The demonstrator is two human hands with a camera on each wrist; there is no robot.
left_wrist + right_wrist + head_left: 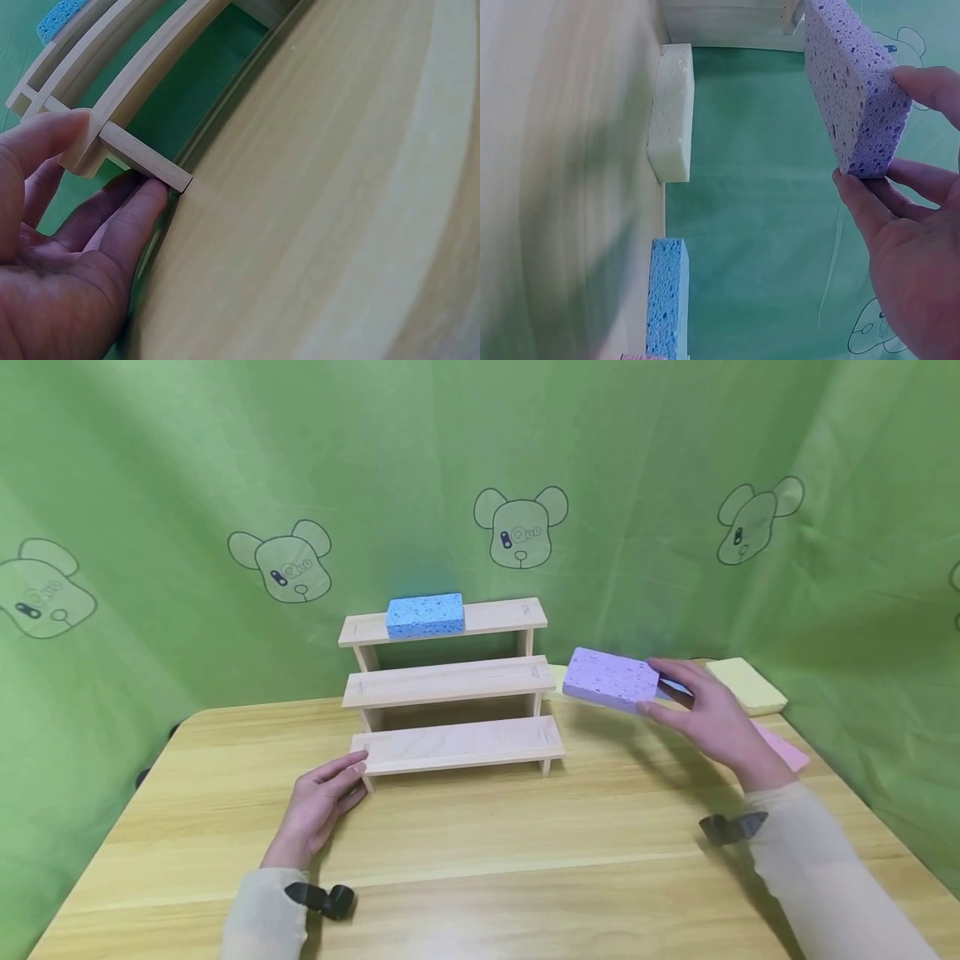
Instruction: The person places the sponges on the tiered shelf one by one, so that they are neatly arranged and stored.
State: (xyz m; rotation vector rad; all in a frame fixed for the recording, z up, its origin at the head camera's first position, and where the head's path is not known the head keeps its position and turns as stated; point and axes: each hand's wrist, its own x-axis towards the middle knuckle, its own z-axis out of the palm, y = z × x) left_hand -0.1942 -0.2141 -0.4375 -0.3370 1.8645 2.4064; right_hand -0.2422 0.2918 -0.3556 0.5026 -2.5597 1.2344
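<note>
My right hand (708,714) pinches one end of a purple sponge (609,679), held in the air to the right of a three-tier wooden shelf (457,745). In the right wrist view the thumb lies on one face of that sponge and the fingertips on the opposite one. My left hand (318,802) grips the left end of the lowest tier. Its thumb presses the board's end while the other fingers touch the leg (146,156), as the left wrist view shows. On the top tier lies a blue sponge (425,615), left of the middle.
At the table's right back lie a yellow sponge (746,685) and a pink one (782,748), partly behind my right hand. The right wrist view shows a pale sponge (671,112) and another blue sponge (666,296) along the edge. A green curtain (420,460) hangs behind the table (465,877).
</note>
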